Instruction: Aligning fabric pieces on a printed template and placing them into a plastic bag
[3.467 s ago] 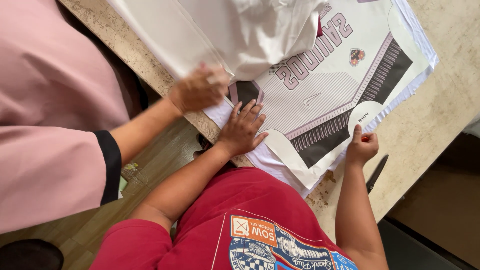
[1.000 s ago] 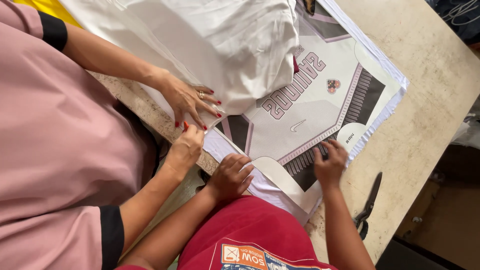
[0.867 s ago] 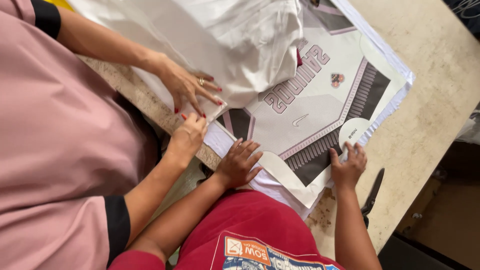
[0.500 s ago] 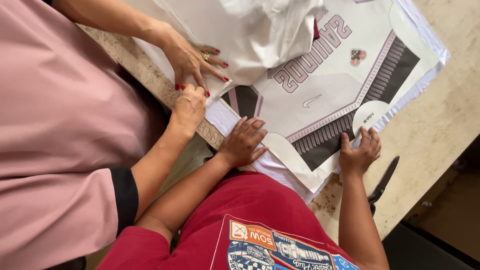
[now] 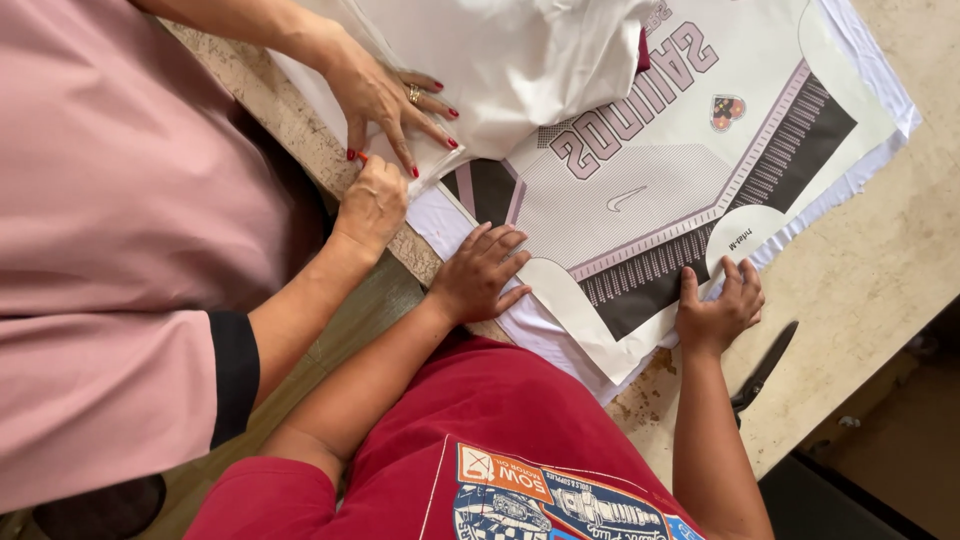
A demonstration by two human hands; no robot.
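The printed jersey panel (image 5: pixel 660 190) lies flat on the worn table (image 5: pixel 880 300), on top of white fabric (image 5: pixel 560 330) that shows along its near edge. The left hand (image 5: pixel 480 275) rests spread and open on the panel's near-left corner, and the right hand (image 5: pixel 718 310) presses flat on the panel's near-right corner, fingers extended, grasping nothing. On the far-left side of the panel, a co-worker in a pink top has one hand (image 5: pixel 390 100) with red nails spread on a loose white cloth (image 5: pixel 520 60), and the other hand (image 5: pixel 372 205) is closed at the table edge, just left of the panel.

In my judgement the panel can slide or wrinkle against the fabric below if one side gets pushed while the other is released. The scissors (image 5: pixel 765 365) lie near the right of the panel, close to the table edge, and an elbow could knock them. Free room remains only on the panel's right side; its left side is crowded with hands.
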